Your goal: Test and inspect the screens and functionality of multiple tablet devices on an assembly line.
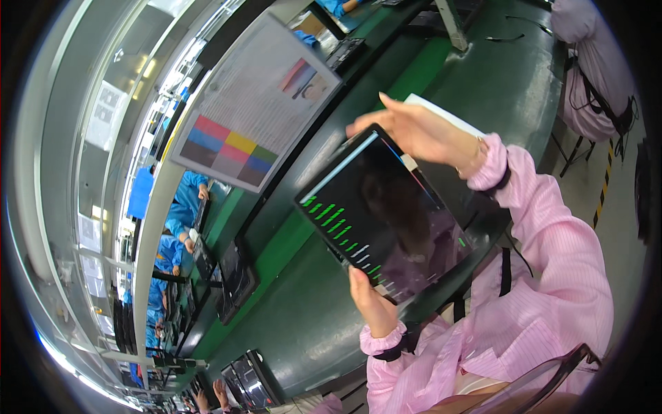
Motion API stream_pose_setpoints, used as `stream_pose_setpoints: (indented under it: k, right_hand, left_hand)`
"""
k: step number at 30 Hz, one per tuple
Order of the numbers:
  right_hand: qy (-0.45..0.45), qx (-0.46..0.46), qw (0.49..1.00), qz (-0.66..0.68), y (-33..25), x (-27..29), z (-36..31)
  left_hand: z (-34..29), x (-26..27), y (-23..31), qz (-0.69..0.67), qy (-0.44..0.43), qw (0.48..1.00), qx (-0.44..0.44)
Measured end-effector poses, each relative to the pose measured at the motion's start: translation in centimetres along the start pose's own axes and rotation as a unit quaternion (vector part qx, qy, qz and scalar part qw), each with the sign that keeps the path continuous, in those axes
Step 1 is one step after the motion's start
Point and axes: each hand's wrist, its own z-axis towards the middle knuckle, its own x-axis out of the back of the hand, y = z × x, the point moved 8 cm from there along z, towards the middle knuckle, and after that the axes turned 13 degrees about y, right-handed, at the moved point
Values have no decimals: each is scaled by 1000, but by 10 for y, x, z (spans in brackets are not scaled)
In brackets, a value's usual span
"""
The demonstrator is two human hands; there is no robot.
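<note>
A tablet-like device [407, 214] with a dark, glossy screen is held tilted above the green workbench [303, 310]. Rows of green and white marks and a pale blue bar light its screen, which also reflects a pink garment. My left hand [372, 307] grips the device's lower-left edge, thumb at the front; its other fingers are mostly hidden. At the opposite end, my right hand [420, 134] is open, thumb raised apart and fingers stretched past the upper corner. Whether those fingers touch the device I cannot tell. Small pale tabs [409, 163] stick to its edges.
A printed board [255, 103] with coloured blocks stands along the bench's far side. Beyond it, people in blue [183, 200] work by dark devices. Another dark device [236, 279] lies on the green strip. A person in pink [593, 76] sits at upper right. A white sheet [441, 114] lies behind my right hand.
</note>
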Motion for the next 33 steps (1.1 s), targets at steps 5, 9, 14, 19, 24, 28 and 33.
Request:
stream_pose_setpoints:
  k: [5,9,14,19,24,28,33]
  right_hand:
    - [62,190,979,-32,-64,76,2]
    - [115,112,901,-402,-12,134,-32]
    - [131,26,819,-558,28,177,-72]
    - [137,-23,803,-580,42,187,-89]
    - [158,-58,869,-465,51,191,-90]
    - [102,-110,886,-439,101,145,-82]
    - [-13,-165,859,-484,181,42,-51]
  left_hand:
    - [-6,-27,-62,12,-6,989,150]
    - [26,-31,-120,-4,22,980,199]
    - [56,-37,-177,-17,-27,958,284]
    - [23,-52,-64,124,-179,967,134]
    - [21,107,0,406,15,910,-88]
    - [-43,250,-8,376,278,884,-25]
    - [-68,302,22,329,366,869,-50]
